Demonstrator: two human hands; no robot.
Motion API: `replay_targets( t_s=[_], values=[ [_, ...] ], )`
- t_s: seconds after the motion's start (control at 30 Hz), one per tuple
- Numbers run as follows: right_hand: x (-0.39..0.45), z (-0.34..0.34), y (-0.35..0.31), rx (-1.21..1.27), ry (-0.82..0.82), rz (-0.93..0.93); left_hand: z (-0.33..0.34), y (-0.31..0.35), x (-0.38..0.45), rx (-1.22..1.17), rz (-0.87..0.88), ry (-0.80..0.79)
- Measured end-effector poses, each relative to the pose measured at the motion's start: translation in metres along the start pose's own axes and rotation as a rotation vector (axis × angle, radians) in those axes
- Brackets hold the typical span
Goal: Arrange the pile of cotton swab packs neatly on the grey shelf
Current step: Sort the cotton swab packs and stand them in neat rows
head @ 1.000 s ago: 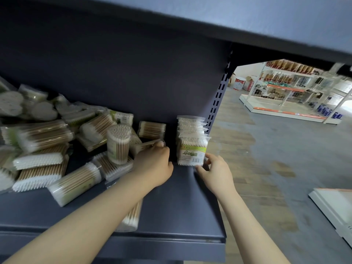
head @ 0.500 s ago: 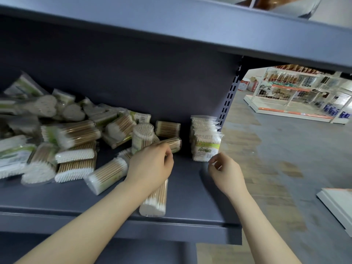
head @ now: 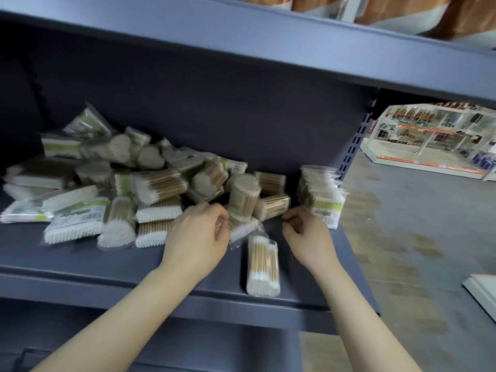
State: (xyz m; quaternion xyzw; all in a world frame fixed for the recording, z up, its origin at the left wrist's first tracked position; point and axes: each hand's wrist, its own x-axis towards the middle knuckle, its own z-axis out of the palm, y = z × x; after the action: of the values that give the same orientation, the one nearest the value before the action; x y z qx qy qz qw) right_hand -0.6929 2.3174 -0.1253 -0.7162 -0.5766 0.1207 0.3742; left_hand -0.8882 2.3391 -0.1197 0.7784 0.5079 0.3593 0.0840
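Note:
A loose pile of cotton swab packs covers the left and middle of the grey shelf. At the shelf's right end a short row of flat packs stands upright. My left hand pinches the edge of a flat clear pack at the pile's right side, under a round tub of swabs. Another tub lies on its side beside it. My right hand hovers just left of the upright row, fingers loosely curled and holding nothing. One pack lies alone near the front edge.
The shelf above hangs low over the work area. A slotted upright post bounds the shelf on the right. Beyond it lie a concrete floor and distant store racks. A white board lies on the floor at right.
My right hand has let go of the upright row and drifted left. My left hand shifted from the pile's back toward the flat pack at the front. The view rose and widened.

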Motion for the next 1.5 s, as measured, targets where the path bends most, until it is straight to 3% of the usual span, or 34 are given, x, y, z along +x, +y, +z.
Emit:
replay_targets(
  t_s=[0.3, 0.53, 0.97, 1.2, 1.33, 1.5],
  values=[
    [0.011, 0.020, -0.038, 0.054, 0.056, -0.024, -0.021, -0.039, 0.008, 0.100, 0.012, 0.057],
    [0.024, 0.025, -0.058, 0.071, 0.204, -0.060, -0.030, -0.058, 0.018, 0.237, 0.124, 0.084],
    [0.025, 0.040, -0.093, 0.029, 0.340, -0.169, -0.038, -0.072, 0.017, 0.079, 0.100, -0.061],
    [0.024, 0.050, -0.122, -0.008, 0.140, -0.237, -0.055, -0.086, 0.023, 0.114, 0.128, -0.047],
    [0.034, 0.066, -0.134, -0.030, 0.001, -0.242, -0.064, -0.093, 0.028, 0.167, 0.116, 0.047],
    [0.060, 0.078, -0.147, -0.027, -0.048, -0.277, -0.069, -0.105, 0.031, 0.196, 0.051, 0.096]
  ],
)
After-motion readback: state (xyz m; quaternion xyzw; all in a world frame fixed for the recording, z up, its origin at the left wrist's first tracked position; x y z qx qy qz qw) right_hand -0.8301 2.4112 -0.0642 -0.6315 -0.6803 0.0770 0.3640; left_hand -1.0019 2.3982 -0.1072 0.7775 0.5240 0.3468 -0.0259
